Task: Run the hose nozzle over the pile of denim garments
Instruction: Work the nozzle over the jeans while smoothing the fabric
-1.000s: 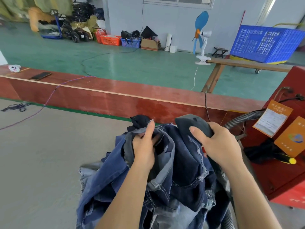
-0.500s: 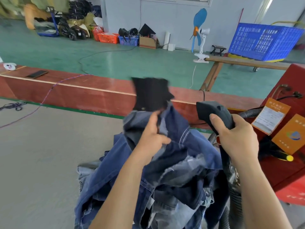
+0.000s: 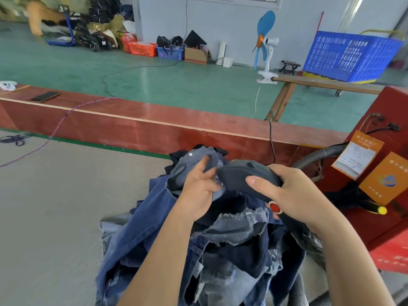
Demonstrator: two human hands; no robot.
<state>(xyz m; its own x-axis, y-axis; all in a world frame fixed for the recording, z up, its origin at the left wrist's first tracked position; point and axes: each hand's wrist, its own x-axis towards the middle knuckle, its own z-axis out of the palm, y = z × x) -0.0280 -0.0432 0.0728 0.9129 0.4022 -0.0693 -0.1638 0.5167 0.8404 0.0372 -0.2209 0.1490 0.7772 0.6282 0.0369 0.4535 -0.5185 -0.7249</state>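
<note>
At the counter's near edge, a heap of blue denim garments (image 3: 220, 244) lies piled. On its top, the left hand (image 3: 198, 191) pinches a pale frayed fold, while the right hand (image 3: 293, 193) grips the dark moulded hose nozzle (image 3: 240, 177), touching that fold. Beyond stands the red wooden side wall (image 3: 143, 131).

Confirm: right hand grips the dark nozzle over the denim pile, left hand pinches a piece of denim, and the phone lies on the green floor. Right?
Not quite. The phone lies on the red wooden ledge, not on the green floor, as the head view shows. The rest holds: the right hand grips the dark nozzle over the denim pile, and the left hand pinches a piece of denim.
</note>
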